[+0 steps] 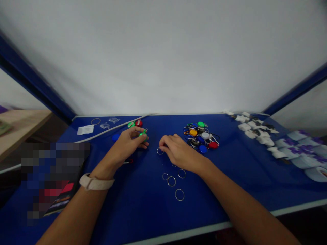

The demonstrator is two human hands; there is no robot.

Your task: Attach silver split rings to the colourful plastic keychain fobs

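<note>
My left hand [130, 143] is closed in a pinch on a green key tag [143, 134] above the blue table [143, 211]. My right hand [176, 149] rests on the table with its fingers curled, pinching a metal split ring [160, 151] at its fingertips. Several loose split rings [171, 181] lie on the table just in front of my right wrist. A pile of coloured key tags with clips [201, 136] sits to the right of my right hand. A red and a green tag [135, 124] and a blue tag [115, 137] lie near my left hand.
White and purple packets [301, 149] and small white pieces [251, 127] line the right side. A white cable [107, 131], a white packet [85, 129], clear bags [109, 122] and a ring [95, 121] lie at the back left. A dark booklet [62, 199] lies at the left.
</note>
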